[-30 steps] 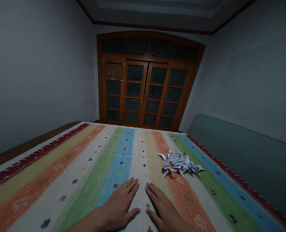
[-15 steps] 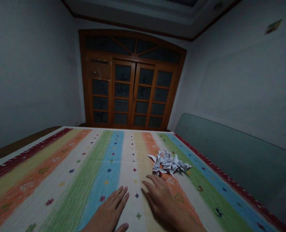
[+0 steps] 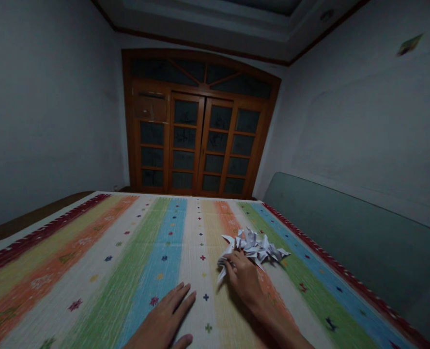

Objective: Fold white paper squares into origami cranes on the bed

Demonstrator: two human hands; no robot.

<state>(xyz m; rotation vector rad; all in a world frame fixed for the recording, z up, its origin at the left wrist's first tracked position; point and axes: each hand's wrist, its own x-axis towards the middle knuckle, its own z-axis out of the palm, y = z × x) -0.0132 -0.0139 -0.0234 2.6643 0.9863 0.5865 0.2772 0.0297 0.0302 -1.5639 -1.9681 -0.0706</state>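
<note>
The woven cloth (image 3: 91,271) runs in lengthwise stripes of orange, cream, green and blue, dotted with small multicoloured crosses and edged in dark red; the folded paper pieces (image 3: 253,247) are white.

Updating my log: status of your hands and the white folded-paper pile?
Right hand at near edge of white folded-paper pile, pinching one paper piece. Left hand flat on striped woven cloth, empty. Nothing in the way.

Right hand (image 3: 242,281) pinches folded paper (image 3: 253,247); left hand (image 3: 162,322) lies flat on striped rug (image 3: 142,252).
</note>
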